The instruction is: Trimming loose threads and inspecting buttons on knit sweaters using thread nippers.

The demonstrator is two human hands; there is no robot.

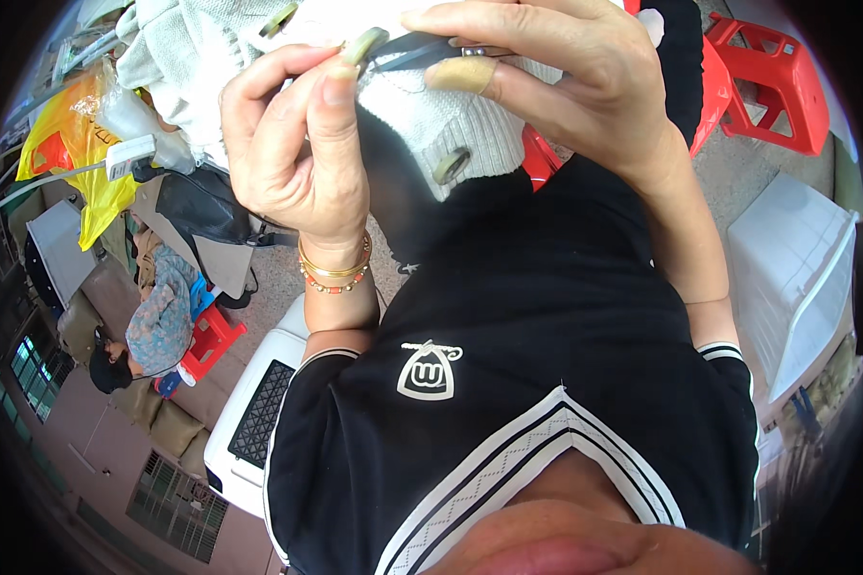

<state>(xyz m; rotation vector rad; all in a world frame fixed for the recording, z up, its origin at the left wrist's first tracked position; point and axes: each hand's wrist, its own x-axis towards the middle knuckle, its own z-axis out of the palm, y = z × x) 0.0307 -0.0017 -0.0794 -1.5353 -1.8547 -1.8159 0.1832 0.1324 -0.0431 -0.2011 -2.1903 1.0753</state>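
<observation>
A cream knitted garment [460, 129] with a ribbed edge lies in front of me. My left hand [302, 144] pinches a large green button [365, 44] between thumb and fingers, above the knit. Close on its right, my right hand [566, 77] grips a dark narrow tool [409, 53] with small metal parts; its tip points at the button, and its exact kind cannot be made out. One right finger wears a tan cover [460, 74]. Another green button [452, 166] sits on the ribbed edge, and a further dark green button [279, 19] shows at the far left.
Left are a yellow plastic bag [91, 144], a white plug block [130, 156] with cables and a black bag [206, 206]. Farther off, a person in a patterned top [168, 316] is by a red stool [211, 340]. Right stand red stools [772, 81] and a white translucent bin [796, 268].
</observation>
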